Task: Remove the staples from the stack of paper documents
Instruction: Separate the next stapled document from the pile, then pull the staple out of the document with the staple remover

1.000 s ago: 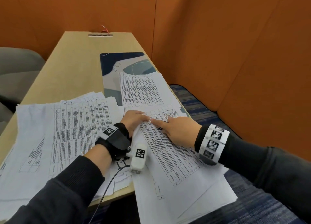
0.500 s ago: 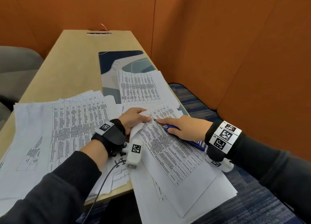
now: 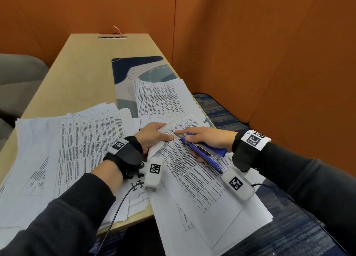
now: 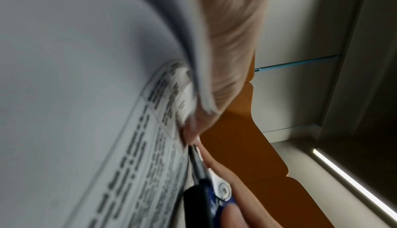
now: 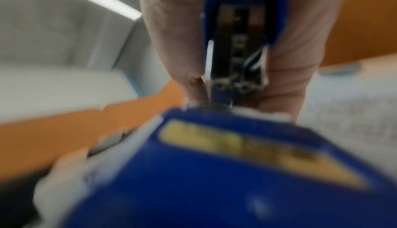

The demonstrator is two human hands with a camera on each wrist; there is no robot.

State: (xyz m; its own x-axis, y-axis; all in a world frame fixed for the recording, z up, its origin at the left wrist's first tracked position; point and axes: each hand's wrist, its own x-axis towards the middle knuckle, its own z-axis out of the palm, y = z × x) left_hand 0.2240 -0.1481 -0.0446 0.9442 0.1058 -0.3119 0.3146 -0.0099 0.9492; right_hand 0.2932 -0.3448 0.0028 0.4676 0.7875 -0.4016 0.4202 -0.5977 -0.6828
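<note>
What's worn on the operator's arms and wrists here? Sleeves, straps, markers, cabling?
Both arms wear dark long sleeves. The left hand is bare; behind it sits a black wrist strap with a white square-code tag, plus a white camera block bearing a black-and-white marker, trailing a thin black cable. The right hand is bare too, with a white marker band and a similar white block.

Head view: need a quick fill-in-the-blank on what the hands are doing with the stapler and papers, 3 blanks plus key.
1. The right hand grips a long stapler whose body is ____ in colour.
2. The stapler's metal tip points at the corner of the printed paper document that the ____ hand holds.
3. The patterned desk mat lies on a ____ table.

Missing words: blue; left; wooden
</note>
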